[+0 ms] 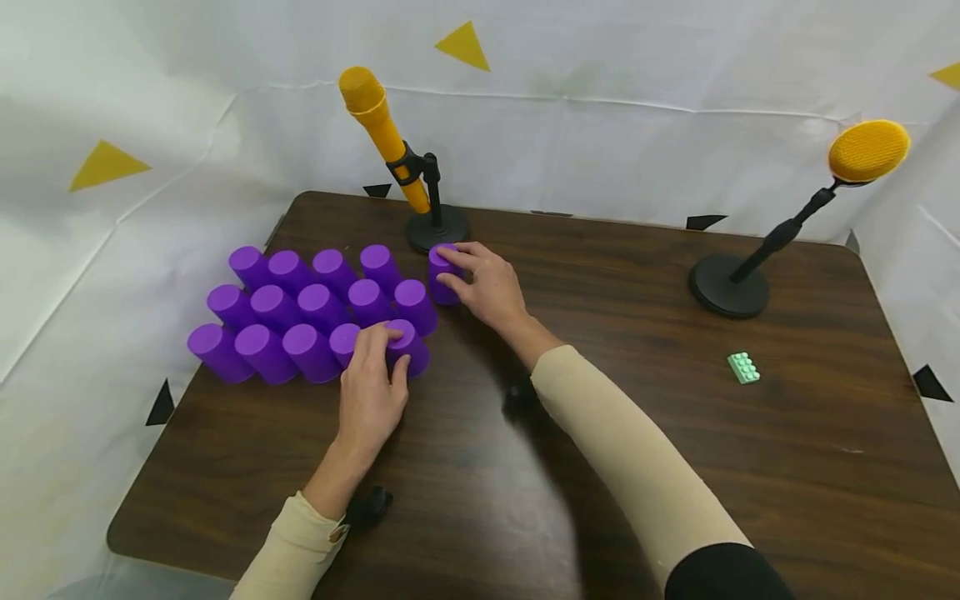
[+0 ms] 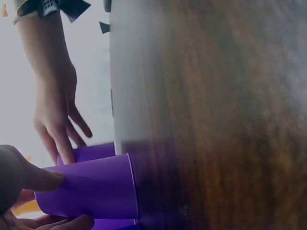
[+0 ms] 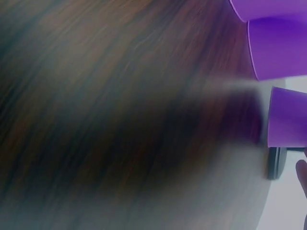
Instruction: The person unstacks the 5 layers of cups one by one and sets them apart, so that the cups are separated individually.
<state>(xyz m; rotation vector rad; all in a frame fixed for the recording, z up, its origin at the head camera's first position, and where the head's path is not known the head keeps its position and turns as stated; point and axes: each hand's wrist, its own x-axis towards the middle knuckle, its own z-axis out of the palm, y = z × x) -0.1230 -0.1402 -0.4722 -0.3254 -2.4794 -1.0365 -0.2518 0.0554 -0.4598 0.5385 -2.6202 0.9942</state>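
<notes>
Purple plastic cups stand upside down in three rows on the left of the table, such as the front corner cup (image 1: pixel 220 354). My left hand (image 1: pixel 371 396) grips the cup at the right end of the front row (image 1: pixel 412 354); in the left wrist view its thumb and fingers lie on either side of that cup (image 2: pixel 91 189). At the right end of the back row, my right hand (image 1: pixel 491 287) holds another cup (image 1: pixel 442 279) between thumb and fingers. Only fingertips (image 3: pixel 302 175) of the right hand show in the right wrist view, beside the cup (image 3: pixel 289 117).
Just behind the cups stands a yellow microphone (image 1: pixel 384 125) on a black stand (image 1: pixel 438 229). A second yellow microphone (image 1: pixel 868 152) on a round black base (image 1: pixel 729 286) is at the right. A mint-green toy brick (image 1: pixel 743 367) lies on the brown table (image 1: pixel 637 333).
</notes>
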